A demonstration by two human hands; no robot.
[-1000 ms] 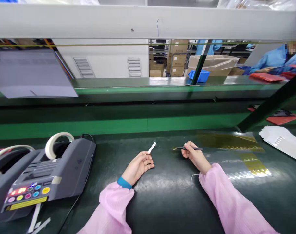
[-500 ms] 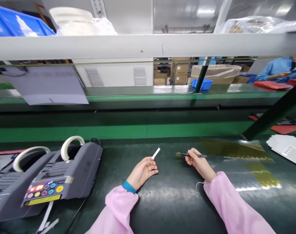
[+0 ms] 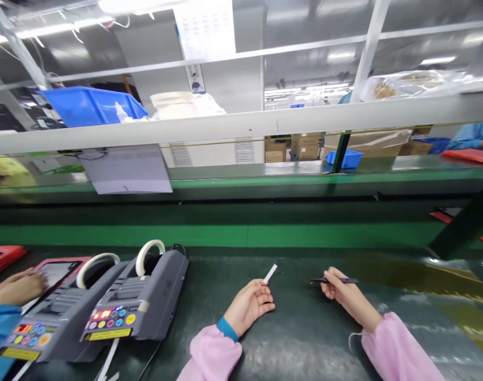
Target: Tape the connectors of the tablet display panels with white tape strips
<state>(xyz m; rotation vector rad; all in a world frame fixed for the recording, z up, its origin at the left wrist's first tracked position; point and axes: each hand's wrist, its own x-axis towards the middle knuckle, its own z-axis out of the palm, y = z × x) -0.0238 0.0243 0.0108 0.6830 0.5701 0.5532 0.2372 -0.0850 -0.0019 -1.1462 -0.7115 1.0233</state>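
Tilted upward since half a second ago, the head view now takes in more of the shelf beam (image 3: 217, 127) and the large blue bin (image 3: 94, 106) on it, while a co-worker's hand (image 3: 25, 288) in a blue sleeve (image 3: 3, 325) has come in at the far left, beside a red-edged panel (image 3: 62, 271). Both of the person's own hands sit lower and farther right in the picture, with their grips unchanged. The left hand (image 3: 251, 307) is palm up above the dark green tabletop (image 3: 204, 296), thumb and forefinger pinched on one end of a short white strip (image 3: 270, 273), whose free end points up and to the right; the other fingers are loosely bent and slightly apart. Across a gap, the right hand (image 3: 340, 293) has its thumb and forefinger clamped on black tweezers (image 3: 351, 280), which lie nearly level, tips toward the strip without touching it. Those tips are too blurred to tell whether they meet. To the left of the hands stand two grey electric tape dispensers (image 3: 162, 296), side by side, each with a lit red display and carrying a pale tape roll (image 3: 141, 260). Amber film (image 3: 408, 278) lies on the tabletop beyond the right hand.
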